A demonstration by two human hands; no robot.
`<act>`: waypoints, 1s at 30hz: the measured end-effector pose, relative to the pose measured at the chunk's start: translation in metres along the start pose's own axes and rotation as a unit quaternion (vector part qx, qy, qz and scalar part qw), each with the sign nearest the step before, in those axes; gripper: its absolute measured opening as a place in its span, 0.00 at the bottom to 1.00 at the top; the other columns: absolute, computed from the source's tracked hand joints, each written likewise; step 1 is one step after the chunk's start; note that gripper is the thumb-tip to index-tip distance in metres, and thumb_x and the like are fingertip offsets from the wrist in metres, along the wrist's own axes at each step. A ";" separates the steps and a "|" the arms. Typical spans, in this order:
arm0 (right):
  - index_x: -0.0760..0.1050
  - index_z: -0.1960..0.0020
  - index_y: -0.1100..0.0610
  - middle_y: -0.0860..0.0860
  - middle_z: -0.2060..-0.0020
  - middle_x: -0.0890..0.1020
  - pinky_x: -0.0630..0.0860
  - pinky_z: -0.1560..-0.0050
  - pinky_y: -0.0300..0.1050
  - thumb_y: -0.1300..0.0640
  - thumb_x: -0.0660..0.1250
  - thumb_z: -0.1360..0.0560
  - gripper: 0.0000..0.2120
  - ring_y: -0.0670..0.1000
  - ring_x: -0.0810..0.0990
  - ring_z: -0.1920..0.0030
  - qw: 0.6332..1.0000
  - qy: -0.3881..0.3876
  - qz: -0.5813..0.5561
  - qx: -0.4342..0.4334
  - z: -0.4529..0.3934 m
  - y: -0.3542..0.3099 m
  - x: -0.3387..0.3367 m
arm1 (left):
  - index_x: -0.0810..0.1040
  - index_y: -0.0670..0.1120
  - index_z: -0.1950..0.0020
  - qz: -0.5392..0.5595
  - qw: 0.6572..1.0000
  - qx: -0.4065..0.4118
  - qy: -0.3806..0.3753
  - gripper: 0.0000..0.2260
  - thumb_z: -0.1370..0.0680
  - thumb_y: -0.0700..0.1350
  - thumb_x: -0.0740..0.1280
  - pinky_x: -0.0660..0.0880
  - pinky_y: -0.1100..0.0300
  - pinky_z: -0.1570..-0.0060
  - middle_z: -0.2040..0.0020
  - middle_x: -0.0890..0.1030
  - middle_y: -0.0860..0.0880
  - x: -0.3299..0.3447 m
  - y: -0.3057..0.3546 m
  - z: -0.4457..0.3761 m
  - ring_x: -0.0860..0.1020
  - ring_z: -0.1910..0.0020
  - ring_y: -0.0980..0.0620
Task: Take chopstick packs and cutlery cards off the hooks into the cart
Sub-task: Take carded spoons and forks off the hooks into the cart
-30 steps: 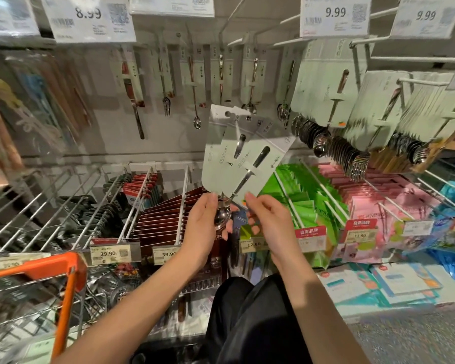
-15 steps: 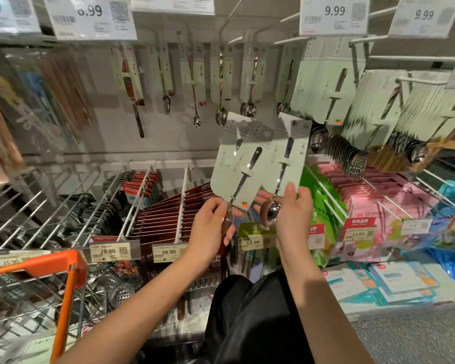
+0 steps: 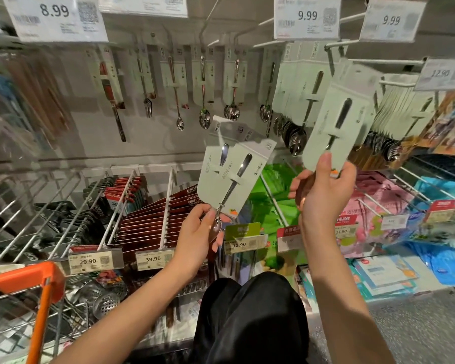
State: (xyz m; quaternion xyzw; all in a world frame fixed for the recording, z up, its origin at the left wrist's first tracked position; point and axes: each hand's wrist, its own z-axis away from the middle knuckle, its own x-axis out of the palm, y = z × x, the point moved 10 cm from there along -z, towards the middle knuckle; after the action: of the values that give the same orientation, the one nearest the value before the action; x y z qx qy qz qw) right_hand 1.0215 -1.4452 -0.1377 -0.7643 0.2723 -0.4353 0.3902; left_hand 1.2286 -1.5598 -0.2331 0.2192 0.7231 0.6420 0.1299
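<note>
My left hand point(image 3: 202, 229) grips a fanned bunch of pale green cutlery cards point(image 3: 230, 174) by the bottom edge, thumb and fingers curled round the spoon bowls hanging below the cardboard. At least two cards overlap there, one handle showing on each, and the fan tilts up and to the right of that hand.

My right hand point(image 3: 323, 193) pinches a single cutlery card point(image 3: 339, 119), thumb on the front near its lower edge, fingers wrapped behind. That card stands tilted, its top leaning to the right, up in front of the thick rows of hanging cards point(image 3: 394, 111) on the hooks above and beyond that hand. The two hands are apart, each holding its own load.

Down to the left of my left hand, the cart point(image 3: 41, 282) shows its orange corner and wire sides; I can't tell what lies inside it, the view through the mesh is cluttered.

Just beyond my left hand, long wire hooks carry dark red chopstick packs point(image 3: 147, 222), packed in a tight row, with black packs point(image 3: 71, 224) on the hooks further left. Price tags reading 29.90 point(image 3: 95, 260) and 39.90 point(image 3: 154, 258) sit at the hook ends.

Under my right hand hang green packets point(image 3: 279, 195), and to its right pink packets point(image 3: 378, 206). Above, single spoons and forks on cards point(image 3: 202, 82) hang along the back wall under 8.99 and 9.99 tags.
</note>
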 end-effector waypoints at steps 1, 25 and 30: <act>0.63 0.49 0.54 0.50 0.77 0.74 0.67 0.81 0.37 0.56 0.59 0.18 0.04 0.49 0.72 0.80 1.000 -0.001 0.000 -0.018 -0.005 -0.009 0.000 | 0.72 0.38 0.49 0.000 1.000 0.000 0.000 0.08 0.16 0.39 0.54 0.67 0.63 0.75 0.60 0.82 0.47 0.000 0.000 0.000 0.69 0.77 0.54; 0.62 0.54 0.60 0.56 0.71 0.75 0.69 0.82 0.37 0.54 0.62 0.19 0.12 0.48 0.74 0.82 0.994 -0.050 0.059 0.074 -0.077 0.009 0.038 | 0.71 0.39 0.53 -0.002 1.000 0.018 0.017 0.10 0.16 0.39 0.53 0.69 0.63 0.74 0.58 0.82 0.45 -0.007 0.010 0.001 0.69 0.78 0.54; 0.70 0.53 0.64 0.63 0.59 0.79 0.78 0.76 0.41 0.51 0.63 0.20 0.14 0.51 0.81 0.73 0.977 -0.066 0.104 0.172 -0.077 0.066 0.035 | 0.71 0.35 0.48 0.016 0.999 0.022 0.023 0.11 0.16 0.40 0.52 0.68 0.64 0.76 0.65 0.80 0.49 -0.009 0.012 0.000 0.69 0.78 0.55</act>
State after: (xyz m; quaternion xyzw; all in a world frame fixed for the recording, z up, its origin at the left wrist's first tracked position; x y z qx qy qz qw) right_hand 0.9653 -1.5352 -0.1522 -0.6806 0.2451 -0.3814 0.5755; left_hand 1.2388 -1.5630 -0.2218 0.2189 0.7359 0.6332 0.0980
